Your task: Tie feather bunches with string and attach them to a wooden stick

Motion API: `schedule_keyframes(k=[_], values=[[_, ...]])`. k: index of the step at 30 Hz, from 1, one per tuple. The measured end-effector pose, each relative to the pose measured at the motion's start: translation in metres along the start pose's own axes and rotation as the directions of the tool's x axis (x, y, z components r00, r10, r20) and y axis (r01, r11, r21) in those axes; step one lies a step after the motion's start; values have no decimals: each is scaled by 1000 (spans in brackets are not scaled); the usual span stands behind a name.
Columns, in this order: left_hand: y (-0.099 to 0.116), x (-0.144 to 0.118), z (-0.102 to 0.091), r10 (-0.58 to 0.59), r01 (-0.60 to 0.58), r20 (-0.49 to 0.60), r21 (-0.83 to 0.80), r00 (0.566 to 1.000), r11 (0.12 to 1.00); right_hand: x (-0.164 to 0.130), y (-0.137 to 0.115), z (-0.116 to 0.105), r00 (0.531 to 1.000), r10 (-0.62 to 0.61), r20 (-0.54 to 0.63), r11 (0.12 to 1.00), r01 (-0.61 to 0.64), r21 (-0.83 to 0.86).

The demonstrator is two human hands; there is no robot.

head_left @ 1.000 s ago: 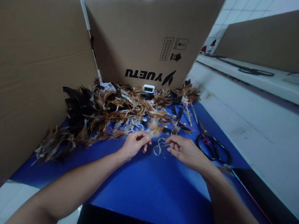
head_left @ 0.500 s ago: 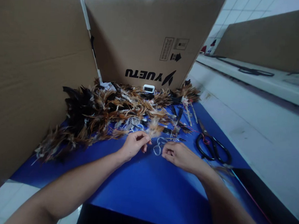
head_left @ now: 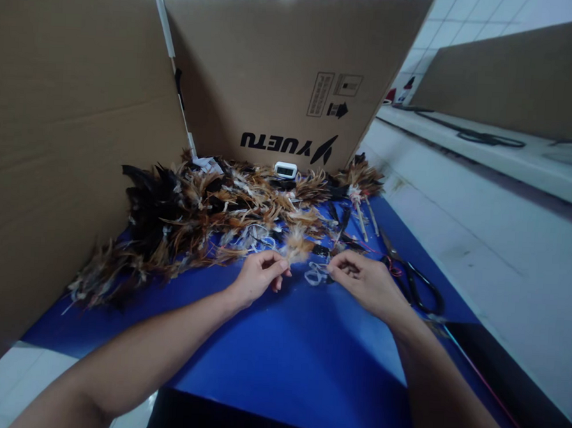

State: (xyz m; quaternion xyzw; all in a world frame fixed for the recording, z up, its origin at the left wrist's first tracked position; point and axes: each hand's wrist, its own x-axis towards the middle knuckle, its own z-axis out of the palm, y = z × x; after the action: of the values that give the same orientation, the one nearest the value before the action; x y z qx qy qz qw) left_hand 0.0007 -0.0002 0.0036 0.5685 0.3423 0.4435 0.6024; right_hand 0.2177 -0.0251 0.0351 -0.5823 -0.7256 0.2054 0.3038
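1. Facing each other over the blue table (head_left: 259, 353), the left hand (head_left: 259, 279) and right hand (head_left: 366, 284) are held apart.
2. A fluffy tan feather tuft (head_left: 296, 245) is pinched between thumb and fingers of the left hand.
3. A looped clear strip (head_left: 314, 275), located between the hands, is gripped by the right fingertips.
4. Behind, feather bundles (head_left: 204, 213) are heaped before a cardboard panel (head_left: 264, 72).
5. Black-handled scissors (head_left: 428, 292) are partly hidden by the right hand.
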Motion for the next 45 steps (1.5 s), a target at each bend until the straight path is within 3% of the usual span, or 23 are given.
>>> schedule_keyframes(k=[7, 11, 15, 19, 24, 29, 33, 37, 45], values=[[-3, 1, -1, 3, -3, 7, 27, 1000, 1000, 3, -3, 6, 989, -145, 37, 987, 148, -67], [-3, 1, -1, 4, -4, 6, 21, 1000, 1000, 2, -1, 12, 953, -283, 112, 945, 297, -139], [-1, 0, 0, 7, -8, 6, 15, 1000, 1000, 1, 2, 25, 933, -278, 230, 925, 325, -199], [2, 0, 0, 5, -5, 13, 25, 1000, 1000, 1, 1, 32, 933, -277, 228, 924, 324, -203], [-1, 0, -1, 13, -13, 13, 27, 1000, 1000, 2, -10, 23, 955, -258, 144, 954, 275, -119], [-4, 0, -2, 5, -5, 15, 26, 1000, 1000, 5, -6, 7, 969, -222, -104, 975, 223, -4], [-5, 1, -2, 4, -4, 11, 19, 1000, 1000, 7, 4, 0, 959, -45, -278, 977, 101, 188], [-5, 1, -2, 7, -8, 16, 33, 1000, 999, 7, 2, -1, 955, 92, -283, 912, 33, 408], [-3, 0, -1, 9, -9, 10, 28, 1000, 1000, 6, -3, 0, 954, 84, -289, 905, 48, 422]])
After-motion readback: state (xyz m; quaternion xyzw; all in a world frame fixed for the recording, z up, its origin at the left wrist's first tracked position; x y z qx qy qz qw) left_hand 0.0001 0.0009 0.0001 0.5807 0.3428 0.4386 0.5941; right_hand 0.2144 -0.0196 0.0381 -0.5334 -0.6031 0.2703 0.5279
